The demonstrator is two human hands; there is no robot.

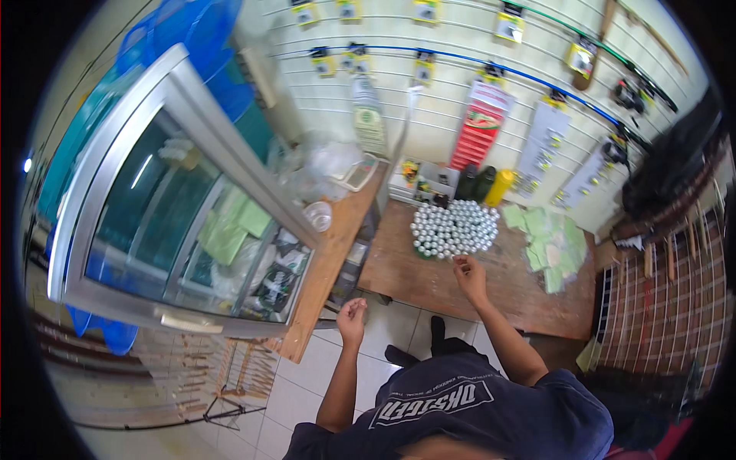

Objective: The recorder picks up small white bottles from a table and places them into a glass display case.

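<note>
My right hand (470, 277) hovers at the near edge of a dense cluster of shiny silver balls (454, 229) on a brown wooden table (402, 270). Its thumb and fingers are drawn together at the tips, and whether something small sits between them is too small to tell. Some green shows under the cluster's lower left edge. My left hand (352, 321) is raised in front of the gap between the table and a wooden counter, apart from both. Its fingertips are also pinched together; I cannot make out anything in them.
Light green sheets (552, 247) lie in a loose pile on the right. Behind the balls stand a compartmented white box (422, 181), dark bottles and a yellow cylinder (500, 187). A metal-framed glass cabinet (190, 201) fills the left. Fishing rods and hanging packs line the slatted wall.
</note>
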